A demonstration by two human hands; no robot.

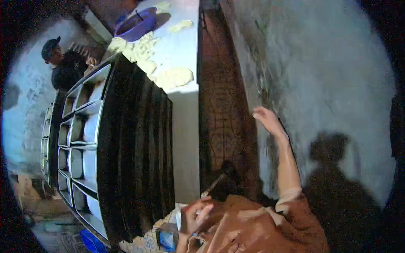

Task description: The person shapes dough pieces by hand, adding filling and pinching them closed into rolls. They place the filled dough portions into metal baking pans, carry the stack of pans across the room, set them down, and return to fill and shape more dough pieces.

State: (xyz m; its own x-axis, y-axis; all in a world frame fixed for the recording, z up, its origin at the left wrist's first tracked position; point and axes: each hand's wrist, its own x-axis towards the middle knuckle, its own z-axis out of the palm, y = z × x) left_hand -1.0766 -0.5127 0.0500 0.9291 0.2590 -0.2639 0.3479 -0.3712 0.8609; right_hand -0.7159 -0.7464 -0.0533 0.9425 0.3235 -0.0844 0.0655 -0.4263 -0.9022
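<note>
My left hand (196, 214) is low in the middle with fingers curled; what it holds, if anything, is unclear. A dark, elongated object (221, 177) lies just beyond it, too shadowed to identify. My right hand (267, 120) is raised beside the grey wall (320, 80), fingers loosely bent and apart with nothing visible in them. A tall dark stack of metal moulds (139, 152), with rectangular compartments on its facing side, stands to my left against a white table (184, 139). Pale dough pieces (173, 77) lie on the table's far part, near a purple basin (137, 27).
A co-worker in a dark cap (65, 71) is behind a second mould stack (48, 139) at the left, a hand at the nearer stack's top. A narrow brown floor strip (221, 105) runs between table and wall. A blue plastic object (88, 240) sits at lower left.
</note>
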